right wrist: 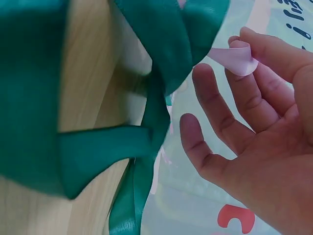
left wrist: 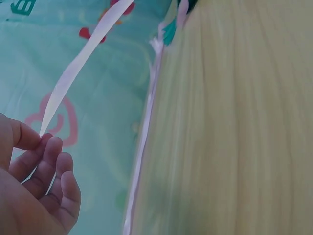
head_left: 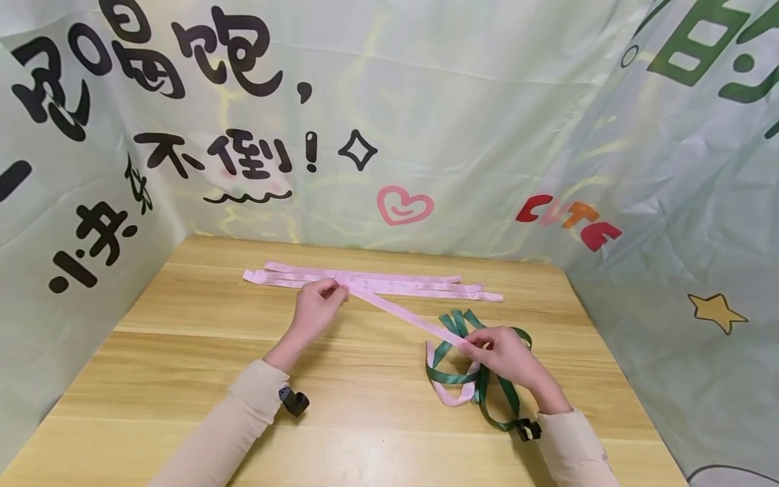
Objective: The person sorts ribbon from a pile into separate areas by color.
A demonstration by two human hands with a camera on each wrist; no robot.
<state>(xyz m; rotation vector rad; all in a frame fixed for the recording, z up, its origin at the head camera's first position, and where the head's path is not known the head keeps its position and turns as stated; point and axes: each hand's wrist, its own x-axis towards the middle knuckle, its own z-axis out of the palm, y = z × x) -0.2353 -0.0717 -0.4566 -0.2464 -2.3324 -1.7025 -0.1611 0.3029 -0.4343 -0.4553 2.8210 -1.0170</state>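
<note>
A pink ribbon (head_left: 398, 312) is stretched on a slant between both hands. My left hand (head_left: 318, 308) pinches its far end between thumb and fingertips, near the laid-out ribbons; the left wrist view shows that pinch too, with the ribbon (left wrist: 76, 66) rising from it. My right hand (head_left: 505, 352) pinches the other end, and a short fold of ribbon (right wrist: 237, 58) shows at its thumb in the right wrist view. Below and beside the right hand lies a loose heap of green ribbons (head_left: 508, 399), with a pink ribbon loop (head_left: 450, 399) among them.
Several pink ribbon strips (head_left: 420, 286) lie side by side along the back of the wooden table (head_left: 359, 433). A printed cloth (head_left: 475, 135) hangs behind the table and along both sides.
</note>
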